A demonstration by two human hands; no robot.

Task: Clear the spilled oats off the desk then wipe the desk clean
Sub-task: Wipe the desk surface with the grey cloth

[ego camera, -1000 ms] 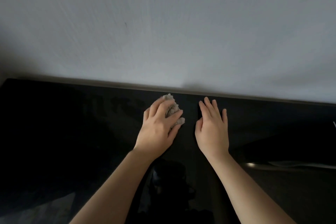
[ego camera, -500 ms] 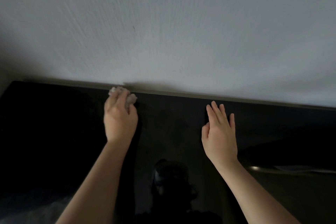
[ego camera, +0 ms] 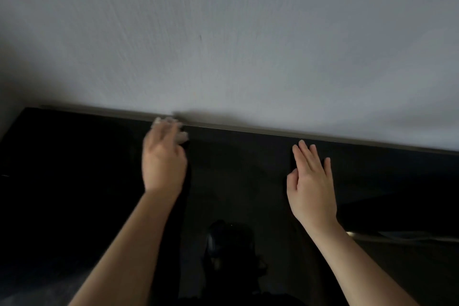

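Desk (ego camera: pixel 74 169) black, left hand (ego camera: pixel 162 161) clutching rag (ego camera: pixel 182 135) by wall (ego camera: pixel 223 32), right hand (ego camera: pixel 311 186) flat, unclenched

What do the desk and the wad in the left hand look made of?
Desk: black, hard and high-gloss, perhaps glass or lacquered board; it shows clear mirror-like reflections. Wad: pale, crumpled and ragged-edged, likely paper tissue or thin cloth; the blur leaves it open.

Pale, perhaps grey wall (ego camera: pixel 248 32), dim light
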